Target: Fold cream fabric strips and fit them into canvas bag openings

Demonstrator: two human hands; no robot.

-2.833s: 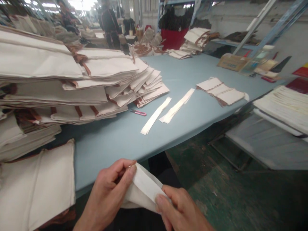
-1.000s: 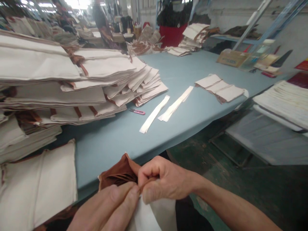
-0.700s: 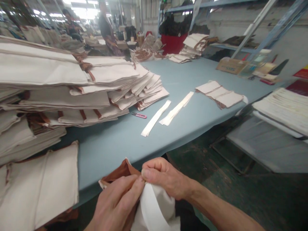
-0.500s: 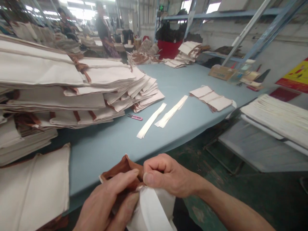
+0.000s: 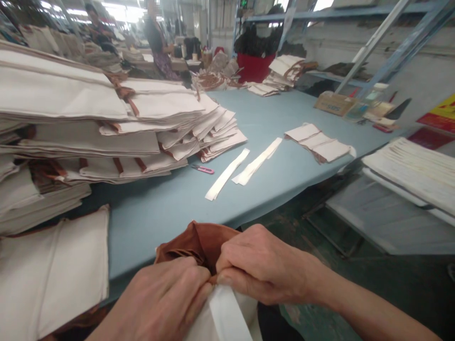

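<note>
A cream fabric bag with a brown lining (image 5: 209,237) is between my hands at the bottom middle, its mouth spread so the lining shows. My left hand (image 5: 167,293) pinches the near edge, fingers curled over it. Close beside it, my right hand (image 5: 259,265) grips the same edge between thumb and bent fingers. A white strip (image 5: 229,312) hangs down the bag's near side from just below the pinched edge. The lower part of the bag runs out of the picture.
Tall stacks of cream fabric pieces (image 5: 64,94) fill the left of the blue table (image 5: 170,203). Pink thread snips (image 5: 203,169) and white strips (image 5: 227,174) lie beyond my hands. A folded piece (image 5: 318,142) rests near the right edge. Another person (image 5: 158,42) stands far back.
Both hands have drawn together on the near edge, and my left fingers now curl over it. The bag's mouth stands wider, showing more brown lining. The view has shifted slightly.
</note>
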